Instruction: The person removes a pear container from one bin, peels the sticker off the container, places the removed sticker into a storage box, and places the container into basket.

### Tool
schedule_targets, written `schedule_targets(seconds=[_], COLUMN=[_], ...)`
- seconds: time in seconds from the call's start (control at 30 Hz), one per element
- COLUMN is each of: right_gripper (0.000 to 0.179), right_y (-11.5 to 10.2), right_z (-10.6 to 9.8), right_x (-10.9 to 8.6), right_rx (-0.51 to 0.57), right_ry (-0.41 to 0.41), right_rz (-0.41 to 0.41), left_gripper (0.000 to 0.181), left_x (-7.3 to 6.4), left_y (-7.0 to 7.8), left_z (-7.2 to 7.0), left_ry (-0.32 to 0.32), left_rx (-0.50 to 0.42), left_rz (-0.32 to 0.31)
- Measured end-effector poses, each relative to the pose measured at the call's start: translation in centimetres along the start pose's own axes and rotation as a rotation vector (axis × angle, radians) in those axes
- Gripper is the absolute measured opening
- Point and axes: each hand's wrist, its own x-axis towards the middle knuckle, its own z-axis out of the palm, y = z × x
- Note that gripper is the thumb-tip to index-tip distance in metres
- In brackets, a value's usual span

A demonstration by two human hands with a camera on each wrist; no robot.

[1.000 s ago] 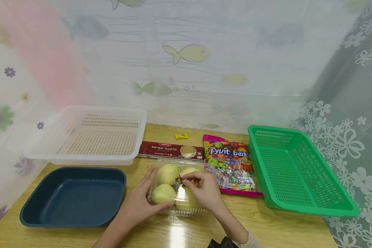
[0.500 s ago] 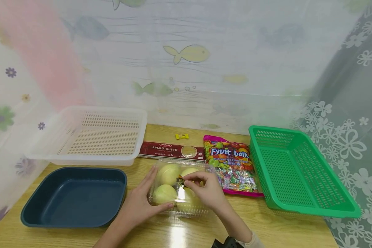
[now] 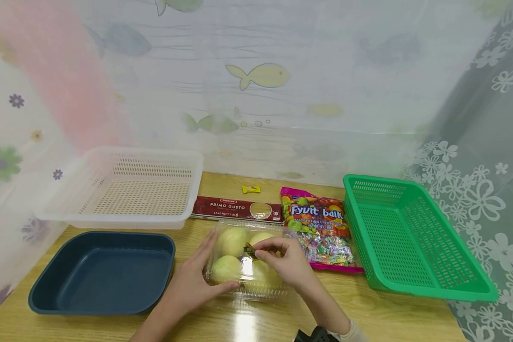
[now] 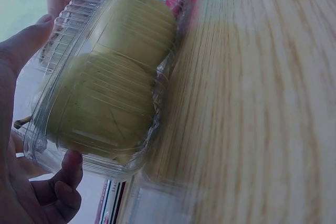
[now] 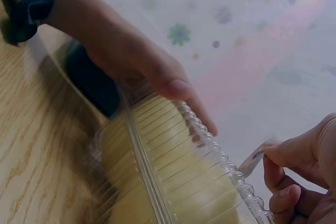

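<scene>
A clear plastic clamshell box (image 3: 261, 288) of yellow-green pears (image 3: 226, 268) sits on the table in front of me. My left hand (image 3: 191, 280) grips its left side, thumb along the front and fingers at the far side; the left wrist view shows fingertips against the clear wall. Over the lid, my right hand (image 3: 294, 267) pinches a small dark label (image 3: 250, 251) between thumb and forefinger. In the right wrist view part of this label (image 5: 252, 162) stands up off the lid; where it still sticks is hard to see.
Behind the box lies a red spaghetti pack (image 3: 226, 208), with a small yellow-wrapped sweet (image 3: 251, 189) beyond. A candy bag (image 3: 320, 228) lies beside a green basket (image 3: 410, 285). On the left stand a white basket (image 3: 128, 221) and a dark blue tub (image 3: 107, 275).
The label is tilted up a little more under my right fingertips than a second ago. Both hands and the box hold nearly the same place.
</scene>
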Motion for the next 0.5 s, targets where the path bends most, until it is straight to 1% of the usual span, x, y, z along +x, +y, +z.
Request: schedule_targets(seconds=[0.2, 0.5], right_gripper=[0.015, 0.019], right_y=[-0.11, -0.2], right_z=[-0.3, -0.86], right_x=[0.03, -0.02], right_rx=[0.038, 0.115], right_ry=[-0.028, -0.044], right_rz=[0.033, 0.069], left_gripper=[0.127, 0.128], left_x=[-0.07, -0.13], left_y=[-0.02, 0.22], left_z=[-0.04, -0.1], left_ry=[0.0, 0.0], left_rx=[0.002, -0.004], left_rz=[-0.002, 0.001])
